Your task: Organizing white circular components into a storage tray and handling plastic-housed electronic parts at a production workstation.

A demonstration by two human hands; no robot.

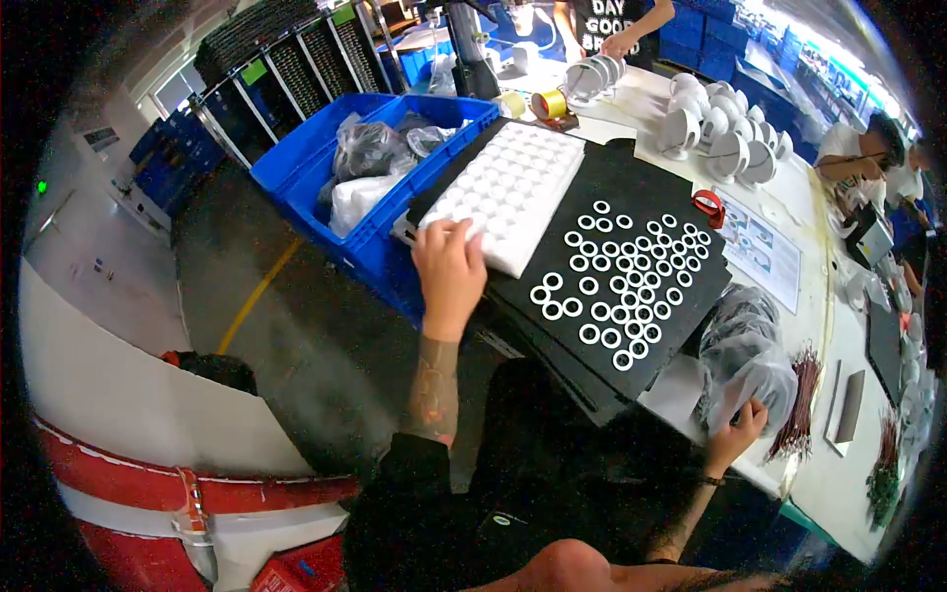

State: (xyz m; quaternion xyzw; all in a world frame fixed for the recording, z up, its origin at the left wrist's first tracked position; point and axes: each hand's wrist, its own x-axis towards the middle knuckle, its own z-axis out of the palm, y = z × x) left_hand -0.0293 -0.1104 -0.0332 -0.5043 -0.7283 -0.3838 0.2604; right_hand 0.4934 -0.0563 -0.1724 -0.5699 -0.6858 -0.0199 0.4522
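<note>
My left hand (450, 268) is at the near-left corner of a white tray (526, 259) with rows of round cups. Its fingers are curled over the tray's edge. To the right of the tray, many white rings (612, 337) with dark centres lie scattered on a black sheet (592, 176). At the table's near right, my right hand (742, 430) grips the near end of a clear plastic bag (767, 380). Dark, round-edged parts show through the bag; their kind is hard to make out.
Blue crates (296, 202) with bagged parts stand left of the tray. Tape rolls (548, 105), white round housings (728, 153), a red tape ring (708, 208) and a printed sheet (760, 247) lie farther back. Wire bundles (797, 409) lie right. Another person (617, 30) works across the table.
</note>
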